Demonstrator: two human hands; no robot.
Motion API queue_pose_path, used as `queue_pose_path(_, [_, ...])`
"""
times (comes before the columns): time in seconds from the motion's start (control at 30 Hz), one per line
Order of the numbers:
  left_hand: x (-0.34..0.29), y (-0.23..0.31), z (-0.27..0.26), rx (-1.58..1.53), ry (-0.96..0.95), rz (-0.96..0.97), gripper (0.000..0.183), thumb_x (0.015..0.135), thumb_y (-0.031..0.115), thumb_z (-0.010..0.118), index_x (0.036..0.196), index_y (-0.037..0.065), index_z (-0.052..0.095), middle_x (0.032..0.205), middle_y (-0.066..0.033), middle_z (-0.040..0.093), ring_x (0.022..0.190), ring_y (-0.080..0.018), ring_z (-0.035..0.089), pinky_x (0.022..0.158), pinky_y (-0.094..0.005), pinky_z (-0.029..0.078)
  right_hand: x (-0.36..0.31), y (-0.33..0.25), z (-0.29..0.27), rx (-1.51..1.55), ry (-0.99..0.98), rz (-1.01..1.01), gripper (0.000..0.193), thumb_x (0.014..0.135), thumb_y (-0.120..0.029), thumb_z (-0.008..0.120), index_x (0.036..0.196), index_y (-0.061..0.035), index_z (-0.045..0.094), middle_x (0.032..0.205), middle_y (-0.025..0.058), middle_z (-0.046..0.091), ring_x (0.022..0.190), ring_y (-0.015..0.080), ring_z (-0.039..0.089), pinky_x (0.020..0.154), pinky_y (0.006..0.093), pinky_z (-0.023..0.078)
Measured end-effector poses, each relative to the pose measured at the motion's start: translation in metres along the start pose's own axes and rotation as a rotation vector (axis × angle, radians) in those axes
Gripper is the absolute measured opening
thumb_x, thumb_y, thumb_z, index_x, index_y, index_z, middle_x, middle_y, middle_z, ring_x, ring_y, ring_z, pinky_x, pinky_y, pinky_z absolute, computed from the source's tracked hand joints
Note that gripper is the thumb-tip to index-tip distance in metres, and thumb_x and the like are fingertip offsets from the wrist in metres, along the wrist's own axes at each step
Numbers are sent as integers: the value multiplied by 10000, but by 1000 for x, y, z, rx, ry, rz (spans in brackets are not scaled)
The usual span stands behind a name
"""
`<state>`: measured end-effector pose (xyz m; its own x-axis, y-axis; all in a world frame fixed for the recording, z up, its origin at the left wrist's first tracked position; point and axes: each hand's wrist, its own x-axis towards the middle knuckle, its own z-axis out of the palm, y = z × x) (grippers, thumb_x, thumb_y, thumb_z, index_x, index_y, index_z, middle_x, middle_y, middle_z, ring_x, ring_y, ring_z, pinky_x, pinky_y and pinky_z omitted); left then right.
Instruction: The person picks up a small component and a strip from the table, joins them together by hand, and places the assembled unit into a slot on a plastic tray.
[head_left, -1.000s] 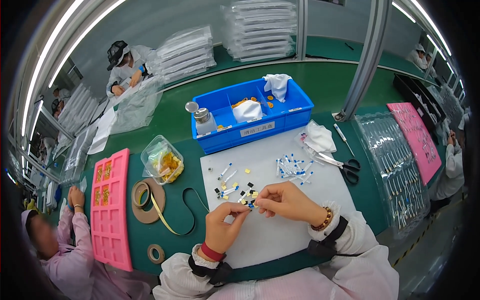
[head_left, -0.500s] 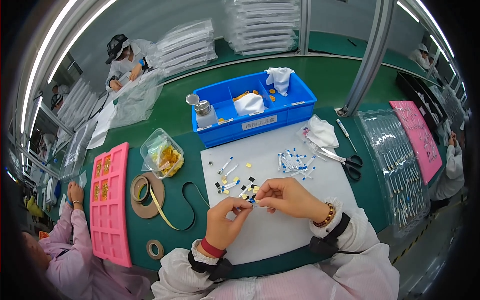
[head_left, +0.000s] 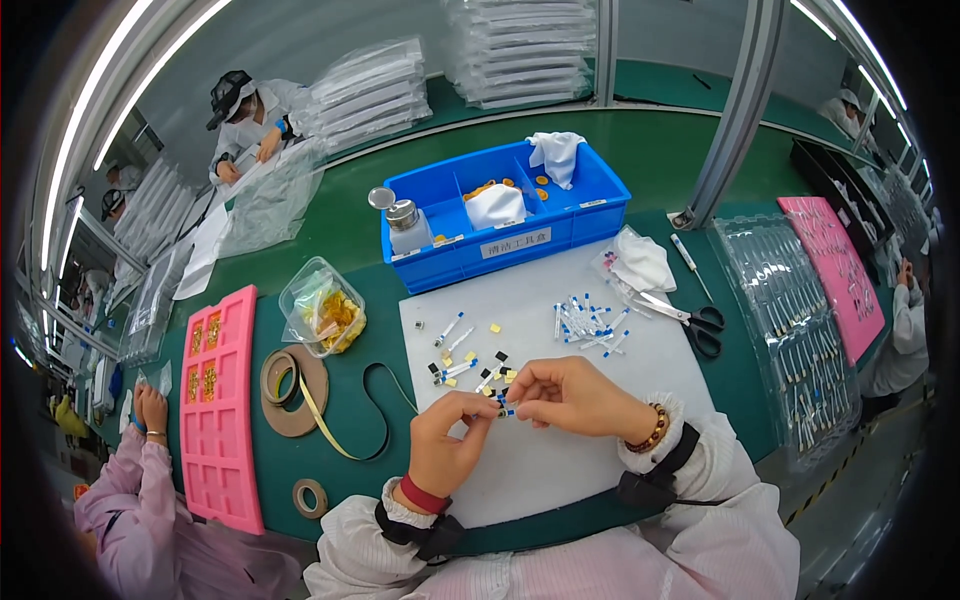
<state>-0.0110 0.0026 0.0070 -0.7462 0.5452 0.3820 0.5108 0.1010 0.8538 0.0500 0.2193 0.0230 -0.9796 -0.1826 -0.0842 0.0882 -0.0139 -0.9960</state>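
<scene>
My left hand (head_left: 450, 435) pinches a small flat strip (head_left: 505, 411) with blue and dark parts between thumb and forefinger. Beside it, my right hand (head_left: 580, 397) has its fingers curled, the thumb and forefinger tips close together at the strip's right end. Whatever lies between those tips is too small to make out. Both hands are above a white work mat (head_left: 470, 495). Just beyond them lie small yellow pads, black squares and several blue-ended strips (head_left: 455, 370). A larger pile of blue and white strips (head_left: 590, 325) lies farther right.
A blue divided bin (head_left: 510, 245) with a pump bottle stands behind the mat. Scissors (head_left: 690, 318) and a white-handled tool (head_left: 686, 252) lie right; tape rolls (head_left: 310, 498), a clear tub (head_left: 322, 305) and pink tray (head_left: 220, 410) left. A co-worker in pink (head_left: 150, 500) sits at left.
My fingertips have drawn slightly apart, leaving more of the small strip visible between them. My left hand has shifted a little left. The co-worker at left has moved.
</scene>
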Motion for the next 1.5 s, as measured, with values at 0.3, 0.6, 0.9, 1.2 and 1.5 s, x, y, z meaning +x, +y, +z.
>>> queue_pose_path(0.3, [-3, 3, -2, -53, -87, -165, 157, 864, 5, 744, 1021, 2, 741, 922, -104, 755, 775, -150, 709, 721, -258, 556, -2, -7, -1, -84, -12, -15, 153, 907, -44, 707, 1049, 7, 683, 917, 55, 727, 765, 95, 664, 696, 245, 555])
queue_pose_path(0.6, [-3, 7, -2, 30, -156, -232, 125, 850, 7, 764, 969, -25, 745, 870, -83, 761, 772, -122, 713, 747, -251, 566, -4, -9, -12, -548, -3, -49, 134, 887, -124, 737, 929, 3, 741, 808, 71, 737, 709, 91, 642, 684, 239, 512])
queue_pose_path(0.9, [-4, 4, -2, 31, -177, -268, 129, 856, 7, 762, 980, -25, 752, 889, -98, 769, 792, -136, 728, 759, -256, 577, -4, -7, -14, -502, -43, 8, 130, 890, -122, 728, 930, 2, 726, 783, 57, 717, 696, 99, 642, 668, 242, 514])
queue_pose_path(1.2, [-4, 6, -2, 6, -245, -284, 115, 846, 21, 778, 954, -14, 758, 889, -94, 763, 750, -133, 706, 702, -253, 563, -6, -8, -18, -610, -98, 24, 147, 860, -151, 738, 869, -6, 717, 728, 77, 706, 641, 139, 653, 635, 268, 513])
queue_pose_path(1.5, [-3, 6, -1, 134, -287, -121, 111, 834, 54, 779, 937, 33, 742, 820, -100, 676, 679, -222, 653, 622, -306, 527, -9, -5, -13, -783, -37, 9, 178, 814, -198, 761, 820, -29, 705, 700, 95, 688, 632, 219, 660, 612, 330, 498])
